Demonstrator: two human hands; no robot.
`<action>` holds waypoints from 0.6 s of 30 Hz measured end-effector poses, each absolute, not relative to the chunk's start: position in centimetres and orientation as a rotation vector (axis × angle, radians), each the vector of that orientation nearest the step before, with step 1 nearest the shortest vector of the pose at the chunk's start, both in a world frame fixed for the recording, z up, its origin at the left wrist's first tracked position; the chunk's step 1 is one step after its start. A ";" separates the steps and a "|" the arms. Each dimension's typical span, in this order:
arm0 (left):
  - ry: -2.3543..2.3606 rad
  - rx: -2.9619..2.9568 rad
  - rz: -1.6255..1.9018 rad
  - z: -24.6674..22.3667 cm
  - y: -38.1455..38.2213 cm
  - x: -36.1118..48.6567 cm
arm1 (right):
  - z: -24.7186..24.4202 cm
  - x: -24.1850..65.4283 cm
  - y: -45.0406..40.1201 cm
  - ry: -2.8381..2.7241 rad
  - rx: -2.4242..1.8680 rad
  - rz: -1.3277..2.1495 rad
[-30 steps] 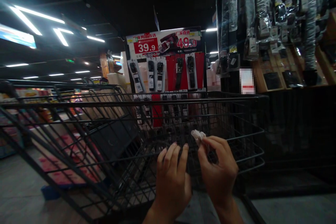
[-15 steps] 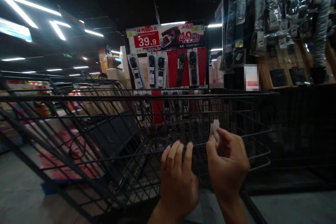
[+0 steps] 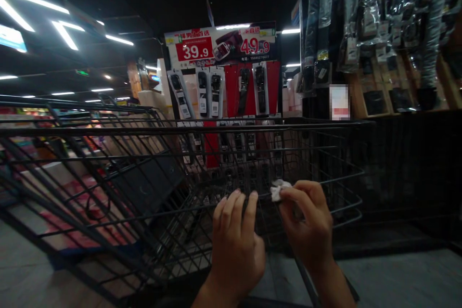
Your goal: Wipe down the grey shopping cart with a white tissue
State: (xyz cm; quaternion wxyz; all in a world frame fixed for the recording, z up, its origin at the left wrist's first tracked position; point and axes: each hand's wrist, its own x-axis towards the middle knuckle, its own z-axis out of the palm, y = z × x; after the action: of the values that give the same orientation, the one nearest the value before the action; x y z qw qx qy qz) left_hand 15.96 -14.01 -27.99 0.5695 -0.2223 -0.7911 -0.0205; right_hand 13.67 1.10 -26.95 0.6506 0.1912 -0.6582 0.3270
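Observation:
My right hand [image 3: 306,216] pinches a small crumpled white piece [image 3: 279,190], perhaps tissue or paper, between thumb and fingertips. Just left of it, my left hand [image 3: 237,245] is raised with its back to me, fingers slightly apart and curved, fingertips by a wire of the cart's side. Nothing shows in the left hand; whether the fingertips touch the wire I cannot tell. Both hands are in front of a dark wire shopping cart [image 3: 231,128], which spans the view.
Beyond the cart, packaged belts [image 3: 215,95] hang on a rack under a price sign [image 3: 197,51]. More wrapped belts [image 3: 350,24] hang at the right above a dark stand. Pink goods [image 3: 81,211] show through the cart at left, beside pale boxes [image 3: 54,173].
The right hand has turned and shifted slightly left and down, so the white piece now points left. The left hand sits a little further left. The whole view has shifted slightly.

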 end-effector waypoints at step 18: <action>-1.796 -0.579 -0.102 -28.6 -13.7 15.1 | -26.4 14.6 -2.6 -1.470 0.473 0.980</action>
State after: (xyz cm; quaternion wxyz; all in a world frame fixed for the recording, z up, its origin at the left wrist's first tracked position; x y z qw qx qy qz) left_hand 15.15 -13.69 -28.60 0.5859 -0.2485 -0.7701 -0.0436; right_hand 14.58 -2.59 -26.41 0.6103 0.2050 -0.6367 0.4245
